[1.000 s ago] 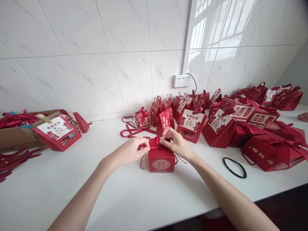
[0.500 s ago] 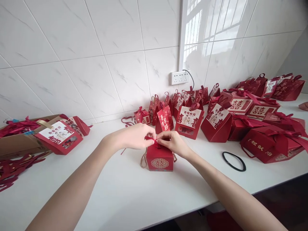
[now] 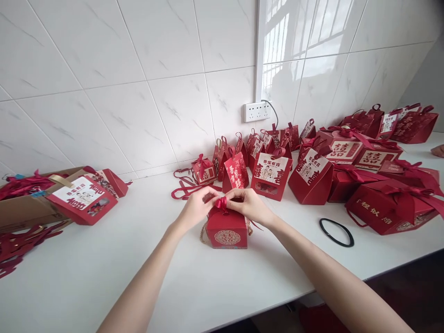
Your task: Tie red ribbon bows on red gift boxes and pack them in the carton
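Note:
A small red gift box point(image 3: 227, 233) with a round gold emblem stands upright on the white table, a twisted gold cord at each side. On its top sits a red ribbon point(image 3: 221, 203), gathered into a knot or bow. My left hand point(image 3: 197, 206) pinches the ribbon from the left, fingertips pressed together. From the right, my right hand point(image 3: 248, 203) grips the ribbon between thumb and fingers. The fingers partly hide the ribbon's loops. Just behind the hands stands a red gift box with a pointed top point(image 3: 236, 173).
Many red gift boxes point(image 3: 272, 173) line the wall and fill the right side. A black ring point(image 3: 336, 232) lies right of my hands. At left are a cardboard carton point(image 3: 27, 210) and loose ribbons point(image 3: 24, 245). Part of another person's hand point(image 3: 439, 151) shows at the right edge.
My left hand has turned and drawn down and left beside the knot, which now shows between the hands. My right hand stays at the ribbon. The view has shifted slightly.

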The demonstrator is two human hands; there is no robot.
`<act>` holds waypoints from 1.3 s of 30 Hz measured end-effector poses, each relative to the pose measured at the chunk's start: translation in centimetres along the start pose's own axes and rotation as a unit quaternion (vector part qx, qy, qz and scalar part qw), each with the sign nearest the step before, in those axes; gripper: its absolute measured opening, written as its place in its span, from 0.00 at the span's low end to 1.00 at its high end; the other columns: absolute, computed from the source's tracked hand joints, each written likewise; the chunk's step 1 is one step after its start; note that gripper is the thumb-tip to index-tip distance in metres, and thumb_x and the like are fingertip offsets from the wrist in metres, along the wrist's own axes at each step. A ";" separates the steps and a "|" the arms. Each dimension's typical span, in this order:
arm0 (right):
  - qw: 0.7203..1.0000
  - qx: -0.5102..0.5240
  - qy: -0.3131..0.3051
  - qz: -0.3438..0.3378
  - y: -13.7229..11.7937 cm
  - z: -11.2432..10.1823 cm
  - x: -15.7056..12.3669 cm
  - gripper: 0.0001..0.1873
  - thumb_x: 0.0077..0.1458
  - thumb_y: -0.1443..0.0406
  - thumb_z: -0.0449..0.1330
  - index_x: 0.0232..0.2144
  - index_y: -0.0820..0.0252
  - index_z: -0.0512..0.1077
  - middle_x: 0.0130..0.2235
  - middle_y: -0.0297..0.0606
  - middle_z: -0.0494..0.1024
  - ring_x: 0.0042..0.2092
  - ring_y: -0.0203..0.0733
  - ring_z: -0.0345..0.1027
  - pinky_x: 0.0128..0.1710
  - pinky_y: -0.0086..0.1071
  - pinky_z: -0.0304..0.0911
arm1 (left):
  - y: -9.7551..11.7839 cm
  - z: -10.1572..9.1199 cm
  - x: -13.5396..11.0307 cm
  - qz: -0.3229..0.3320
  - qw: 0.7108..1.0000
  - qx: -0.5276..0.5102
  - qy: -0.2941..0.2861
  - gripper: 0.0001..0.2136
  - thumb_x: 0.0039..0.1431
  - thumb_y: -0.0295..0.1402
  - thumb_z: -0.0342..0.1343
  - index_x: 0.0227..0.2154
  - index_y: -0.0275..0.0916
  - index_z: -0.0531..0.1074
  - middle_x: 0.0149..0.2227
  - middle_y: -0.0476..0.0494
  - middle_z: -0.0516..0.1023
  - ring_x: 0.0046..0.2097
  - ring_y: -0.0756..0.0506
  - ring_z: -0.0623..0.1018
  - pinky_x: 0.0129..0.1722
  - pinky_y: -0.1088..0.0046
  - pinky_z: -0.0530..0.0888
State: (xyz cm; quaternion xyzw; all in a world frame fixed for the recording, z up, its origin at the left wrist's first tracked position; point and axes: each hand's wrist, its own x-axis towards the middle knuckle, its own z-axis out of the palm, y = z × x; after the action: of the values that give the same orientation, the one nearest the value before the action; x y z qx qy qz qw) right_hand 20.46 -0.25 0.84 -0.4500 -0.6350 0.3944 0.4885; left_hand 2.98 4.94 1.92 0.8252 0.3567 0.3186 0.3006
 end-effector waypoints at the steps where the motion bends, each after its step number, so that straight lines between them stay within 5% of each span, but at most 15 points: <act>1: 1.000 0.001 0.009 0.002 0.0 -0.1 0.0 0.08 0.48 0.63 0.60 0.24 0.62 0.74 0.33 0.37 0.76 0.34 0.37 0.70 0.33 0.29 0.63 | -0.2 0.4 -0.4 0.000 1.000 -0.011 0.011 0.10 0.56 0.42 0.54 0.30 0.40 0.71 0.32 0.47 0.76 0.35 0.46 0.75 0.33 0.72 0.70; 9: 1.000 0.012 0.004 0.020 0.5 -0.2 0.0 0.07 0.47 0.62 0.59 0.25 0.61 0.71 0.32 0.35 0.75 0.33 0.37 0.69 0.32 0.29 0.63 | 0.8 1.2 -2.3 0.027 0.999 -0.017 0.009 0.08 0.55 0.36 0.54 0.30 0.40 0.76 0.42 0.43 0.74 0.48 0.42 0.71 0.49 0.65 0.67; 19: 1.000 -0.011 -0.021 -0.001 0.3 -0.7 -0.1 0.09 0.51 0.60 0.58 0.28 0.61 0.71 0.31 0.36 0.74 0.33 0.37 0.68 0.33 0.30 0.63 | 0.9 2.4 -2.4 -0.041 0.997 -0.052 0.041 0.12 0.58 0.41 0.50 0.30 0.42 0.77 0.50 0.44 0.70 0.57 0.41 0.65 0.56 0.62 0.63; 27: 0.991 -0.106 0.003 -0.082 0.9 -0.9 0.1 0.06 0.53 0.62 0.55 0.31 0.59 0.68 0.33 0.36 0.74 0.37 0.39 0.68 0.41 0.36 0.64 | 0.8 2.7 -2.4 -0.083 0.985 -0.153 0.016 0.13 0.58 0.39 0.49 0.28 0.42 0.77 0.61 0.48 0.60 0.62 0.39 0.61 0.55 0.65 0.67; 33: 0.957 -0.227 -0.015 -0.178 -0.1 -1.9 -0.5 0.08 0.47 0.73 0.53 0.27 0.58 0.70 0.37 0.38 0.71 0.40 0.40 0.66 0.43 0.36 0.63 | 0.9 2.7 -2.4 -0.098 0.978 -0.182 0.018 0.13 0.57 0.39 0.50 0.24 0.40 0.75 0.62 0.48 0.60 0.60 0.39 0.63 0.50 0.67 0.70; 39: 0.942 -0.261 -0.018 -0.211 -0.3 -2.1 -0.6 0.03 0.51 0.65 0.62 0.30 0.58 0.73 0.39 0.39 0.70 0.41 0.41 0.67 0.45 0.39 0.63 | 1.0 2.5 -2.4 -0.109 0.971 -0.214 0.011 0.14 0.57 0.39 0.50 0.22 0.40 0.75 0.62 0.50 0.59 0.60 0.39 0.63 0.48 0.68 0.70</act>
State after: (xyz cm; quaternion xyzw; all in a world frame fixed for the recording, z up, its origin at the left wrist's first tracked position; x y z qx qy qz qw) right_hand 22.52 -0.77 1.35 -0.4105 -0.8046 0.1108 0.4145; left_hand 3.90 1.81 0.37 0.6944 0.3712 0.3620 0.4990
